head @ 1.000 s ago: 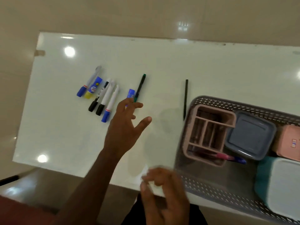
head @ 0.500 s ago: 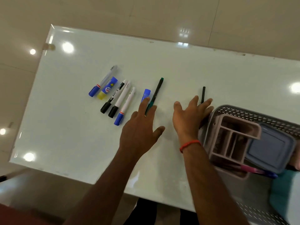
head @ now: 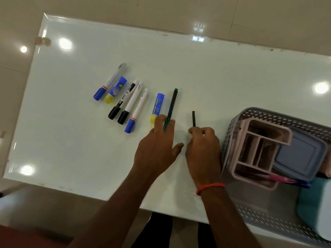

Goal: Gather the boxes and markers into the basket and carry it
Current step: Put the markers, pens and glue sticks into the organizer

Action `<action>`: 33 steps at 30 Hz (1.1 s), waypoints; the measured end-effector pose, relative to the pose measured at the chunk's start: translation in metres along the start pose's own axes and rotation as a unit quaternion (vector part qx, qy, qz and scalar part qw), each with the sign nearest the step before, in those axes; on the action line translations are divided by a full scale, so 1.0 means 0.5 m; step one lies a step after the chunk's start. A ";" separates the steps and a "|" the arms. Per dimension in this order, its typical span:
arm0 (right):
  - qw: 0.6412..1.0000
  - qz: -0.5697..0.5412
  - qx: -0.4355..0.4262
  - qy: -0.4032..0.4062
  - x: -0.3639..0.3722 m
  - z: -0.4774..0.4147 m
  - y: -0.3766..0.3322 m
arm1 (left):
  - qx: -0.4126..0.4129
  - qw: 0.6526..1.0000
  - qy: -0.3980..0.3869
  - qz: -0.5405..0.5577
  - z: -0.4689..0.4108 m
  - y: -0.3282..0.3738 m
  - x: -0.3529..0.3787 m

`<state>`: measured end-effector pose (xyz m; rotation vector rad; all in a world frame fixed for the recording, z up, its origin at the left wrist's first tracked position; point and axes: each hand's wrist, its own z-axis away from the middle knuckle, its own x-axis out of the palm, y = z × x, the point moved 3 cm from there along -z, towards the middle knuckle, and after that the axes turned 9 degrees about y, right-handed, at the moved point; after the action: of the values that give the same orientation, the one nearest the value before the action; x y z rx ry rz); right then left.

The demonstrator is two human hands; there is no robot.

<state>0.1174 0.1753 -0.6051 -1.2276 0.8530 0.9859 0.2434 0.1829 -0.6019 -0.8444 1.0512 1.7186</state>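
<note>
Both forearms are bare as far up as they show. Just behind the right hand (head: 204, 151) a thin band (head: 210, 187) circles the wrist. It is orange-red, a slim cord or thread by the look of it, and sits snug and slightly slanted across the arm. The wrist behind the left hand (head: 157, 149) is bare. Below the near edge of the table (head: 71, 122), between the arms, is dark clothing (head: 157, 230), black or close to it, split by a paler gap like two trouser legs. I cannot tell whether the dull red patch (head: 21, 237) at the lower left is worn.
</note>
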 end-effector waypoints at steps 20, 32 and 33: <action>0.884 -0.418 0.176 0.117 -0.214 0.260 0.068 | 0.005 0.872 0.324 0.366 0.160 0.075 -0.107; 0.960 -0.213 0.007 0.182 -0.366 0.189 0.221 | 0.129 0.868 0.324 0.352 0.229 0.177 -0.098; 0.964 -0.194 -0.011 0.180 -0.367 0.189 0.224 | 0.134 0.869 0.325 0.349 0.229 0.180 -0.097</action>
<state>-0.0519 0.2497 -0.4602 -1.5497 0.8363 0.4633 0.1656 0.2515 -0.4884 -0.9491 2.2175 1.8084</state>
